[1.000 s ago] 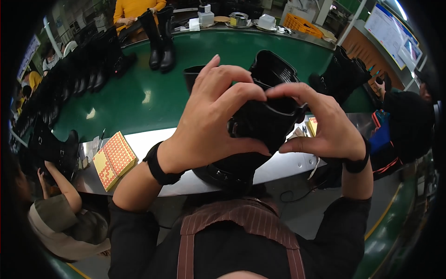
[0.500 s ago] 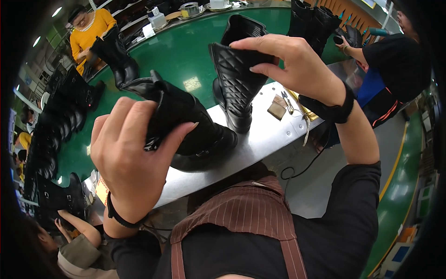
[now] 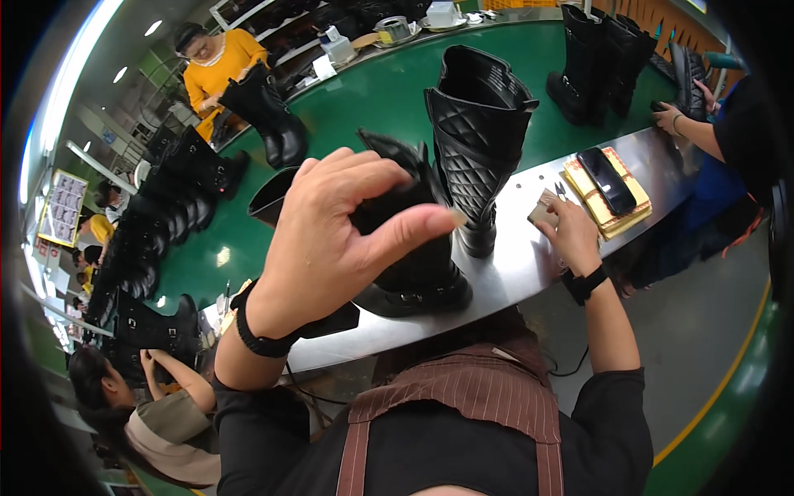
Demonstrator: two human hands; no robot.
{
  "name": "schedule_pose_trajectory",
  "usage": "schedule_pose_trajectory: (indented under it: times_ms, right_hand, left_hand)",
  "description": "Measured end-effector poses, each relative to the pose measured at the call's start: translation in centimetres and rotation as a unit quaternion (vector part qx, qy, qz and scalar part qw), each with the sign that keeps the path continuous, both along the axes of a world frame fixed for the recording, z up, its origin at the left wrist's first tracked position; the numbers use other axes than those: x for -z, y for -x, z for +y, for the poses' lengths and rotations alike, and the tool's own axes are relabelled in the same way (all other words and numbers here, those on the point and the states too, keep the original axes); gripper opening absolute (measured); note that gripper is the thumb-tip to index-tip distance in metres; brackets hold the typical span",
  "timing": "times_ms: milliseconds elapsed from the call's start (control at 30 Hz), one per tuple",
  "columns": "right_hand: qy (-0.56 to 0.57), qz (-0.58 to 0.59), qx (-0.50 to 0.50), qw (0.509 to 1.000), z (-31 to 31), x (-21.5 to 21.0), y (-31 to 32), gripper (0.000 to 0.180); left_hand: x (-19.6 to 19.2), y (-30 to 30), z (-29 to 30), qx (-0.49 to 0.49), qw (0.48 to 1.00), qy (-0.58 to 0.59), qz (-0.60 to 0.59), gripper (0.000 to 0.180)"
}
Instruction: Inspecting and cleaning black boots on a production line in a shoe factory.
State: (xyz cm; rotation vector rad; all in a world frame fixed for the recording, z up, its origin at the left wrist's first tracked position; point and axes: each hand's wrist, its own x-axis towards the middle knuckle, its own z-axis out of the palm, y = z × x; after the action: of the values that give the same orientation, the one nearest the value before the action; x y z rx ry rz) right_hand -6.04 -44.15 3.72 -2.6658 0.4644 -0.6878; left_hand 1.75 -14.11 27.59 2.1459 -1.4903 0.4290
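Note:
A black quilted boot (image 3: 478, 145) stands upright on the metal strip at the bench's near edge. Just left of it, a black buckled boot (image 3: 418, 281) is partly hidden behind my left hand (image 3: 339, 236). That hand is open at the boot's upper shaft, thumb stretched out to the right. More black leather with an open rim (image 3: 271, 197) shows beyond its wrist; whether it belongs to another boot I cannot tell. My right hand (image 3: 575, 236) is closed with thumb and forefinger on a small tan block (image 3: 542, 207). Snips (image 3: 561, 191) lie beside its fingers, handles covered.
A dark phone (image 3: 605, 180) rests on a yellow pad (image 3: 628, 221) to the right. Boots also stand at the far right (image 3: 589, 66) and along the left side (image 3: 165, 219). Co-workers handle boots at far left, near left and right. The bench (image 3: 356, 107) is green.
My right hand has left the quilted boot's top and come down onto the tan block. My left hand's grip on the buckled boot has loosened, thumb extended. The view has shifted.

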Motion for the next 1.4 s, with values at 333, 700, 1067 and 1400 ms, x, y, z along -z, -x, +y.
schedule_pose_trajectory:
  times_ms: [333, 700, 1067, 1400]
  right_hand:
    - [-0.002, 0.094, 0.047, 0.994, -1.2, 2.4, -0.9, 0.054]
    - [-0.112, -0.169, 0.032, 0.979, 1.0, -1.3, 0.9, 0.020]
    - [-0.272, -0.306, -0.301, 0.861, 13.7, -15.0, 1.2, 0.015]
    - [-0.298, -0.222, -0.306, 0.877, 13.0, -15.4, 1.9, 0.022]
  left_hand:
    - [1.0, -1.5, -1.6, -0.106, 0.922, 0.050, 0.369, 0.038]
    - [2.2, -1.0, 2.6, -0.071, 0.770, 0.218, 0.595, 0.035]
    - [3.5, 2.3, 3.0, -0.065, 0.783, 0.230, 0.574, 0.032]
    - [4.7, 1.5, 3.4, -0.048, 0.781, 0.289, 0.552, 0.028]
